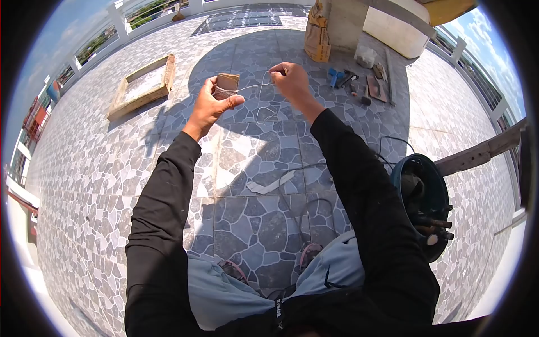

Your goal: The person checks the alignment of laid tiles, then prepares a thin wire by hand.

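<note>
Head view: over the tiled floor, beside a tool bucket, the left hand grips a small wooden block and the right hand pinches white string drawn from it. Keeping the string taut between the hands should, I'd judge, stop the hanging slack tangling.

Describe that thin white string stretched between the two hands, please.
The string is thin and whitish, like cord or fishing line; which one cannot be told. It appears wound on a small brown block gripped in the left hand. It runs almost level and taut to the right hand, whose fingertips pinch it. A slack loop hangs below, above the tiled floor.
</note>
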A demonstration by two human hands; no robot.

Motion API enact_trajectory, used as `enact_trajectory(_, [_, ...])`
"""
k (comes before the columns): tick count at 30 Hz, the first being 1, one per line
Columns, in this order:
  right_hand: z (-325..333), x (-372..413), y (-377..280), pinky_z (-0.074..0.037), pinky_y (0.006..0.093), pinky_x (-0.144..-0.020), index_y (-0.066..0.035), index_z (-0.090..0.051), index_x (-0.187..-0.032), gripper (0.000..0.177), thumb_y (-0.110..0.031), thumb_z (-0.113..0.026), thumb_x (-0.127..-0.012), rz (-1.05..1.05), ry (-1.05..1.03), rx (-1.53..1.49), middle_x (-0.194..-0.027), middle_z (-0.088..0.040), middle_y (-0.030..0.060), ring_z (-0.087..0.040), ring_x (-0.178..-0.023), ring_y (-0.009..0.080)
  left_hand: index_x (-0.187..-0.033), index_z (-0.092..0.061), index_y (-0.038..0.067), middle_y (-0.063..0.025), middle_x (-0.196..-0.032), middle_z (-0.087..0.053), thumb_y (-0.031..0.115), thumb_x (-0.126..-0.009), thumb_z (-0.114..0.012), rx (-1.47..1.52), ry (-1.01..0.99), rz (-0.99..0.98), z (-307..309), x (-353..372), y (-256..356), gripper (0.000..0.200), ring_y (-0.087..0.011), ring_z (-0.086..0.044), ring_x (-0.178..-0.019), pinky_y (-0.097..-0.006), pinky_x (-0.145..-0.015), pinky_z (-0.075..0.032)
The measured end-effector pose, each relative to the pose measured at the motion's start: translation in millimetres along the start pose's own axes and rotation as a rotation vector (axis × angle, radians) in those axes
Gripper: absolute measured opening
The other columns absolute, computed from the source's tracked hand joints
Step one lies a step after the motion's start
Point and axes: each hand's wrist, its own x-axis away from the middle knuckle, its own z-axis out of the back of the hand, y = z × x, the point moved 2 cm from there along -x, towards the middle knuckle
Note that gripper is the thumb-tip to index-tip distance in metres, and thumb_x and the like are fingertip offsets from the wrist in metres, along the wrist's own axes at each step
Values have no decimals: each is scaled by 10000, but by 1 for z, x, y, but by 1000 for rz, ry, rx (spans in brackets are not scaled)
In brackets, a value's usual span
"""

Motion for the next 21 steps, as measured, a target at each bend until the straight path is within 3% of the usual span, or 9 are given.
enact_trajectory(2, [4, -2, 3, -499, 276, -612, -50, -728, -927, 170, -145, -637, -819, 42, -6, 130, -746, -702, 70, -657, -656, 141, -1273, -432, 20, -50, -1074, -580, 285, -769, -812, 31, -13, -19, 2, 1, 1, 685, -103, -588, -908, -235, -757, -508])
enact_trajectory(6, [4, 0, 9, -505, 284, -632, -53, -722, -929, 154, -132, -638, -828, 146, 3, 153, -759, -702, 75, -660, -682, 141, -1267, -432, 20, -53, -1034, -617, 276, -839, -750, 196, -14, -4, 6, -2, -7, 591, -99, -607, -878, -239, -723, -519])
enact_trajectory(8, [6, 5, 2, -524, 325, -653, -68, -723, -902, 139, -78, -607, -826, 251, -27, 205, -768, -698, 120, -690, -728, 252, -1270, -433, 19, -51, -1012, -624, 253, -862, -725, 196, -5, -12, 7, -5, -10, 554, -99, -612, -865, -240, -708, -519])
enact_trajectory(10, [5, 7, -4, -526, 292, -681, -35, -710, -925, 125, -56, -616, -846, 327, -107, 101, -810, -704, 103, -684, -750, 196, -1272, -433, 17, -49, -991, -631, 230, -885, -701, 194, 4, -20, 9, -8, -12, 517, -98, -616, -853, -240, -692, -520])
enact_trajectory(11, [3, 8, -7, -528, 259, -709, -2, -697, -949, 114, -33, -625, -866, 399, -185, -4, -853, -711, 86, -678, -771, 140, -1274, -436, 19, -50, -973, -634, 214, -892, -691, 147, 17, -19, 9, -9, -14, 499, -99, -619, -833, -243, -680, -521])
enact_trajectory(14, [1, 10, -27, -528, 245, -733, 6, -698, -953, 109, -9, -632, -867, 389, -406, -95, -871, -708, 69, -664, -796, 113, -1271, -448, 34, -58, -947, -639, 182, -901, -673, 25, 35, -14, 7, -6, -7, 458, -99, -622, -795, -245, -664, -519])
enact_trajectory(16, [-5, 7, -30, -522, 237, -724, -1, -702, -959, 114, -37, -646, -867, 379, -440, -147, -859, -703, 58, -650, -784, 100, -1267, -456, 48, -64, -938, -641, 166, -903, -666, -52, 33, -7, 5, -5, -9, 436, -99, -622, -778, -244, -659, -517])
enact_trajectory(18, [-7, 6, -32, -516, 228, -716, -8, -706, -965, 122, -64, -660, -867, 369, -470, -197, -846, -698, 46, -636, -773, 87, -1263, -461, 73, -66, -927, -637, 176, -885, -686, -362, -7, -150, 0, -5, -6, 452, -98, -613, -794, -249, -663, -504])
enact_trajectory(21, [-8, 4, -31, -486, 199, -656, -14, -709, -984, 151, -109, -674, -871, 302, -500, -203, -829, -688, 30, -600, -726, 78, -1243, -476, 95, -80, -898, -634, 169, -826, -729, -401, -79, -152, -10, 5, 6, 493, -155, -625, -787, -295, -692, -499])
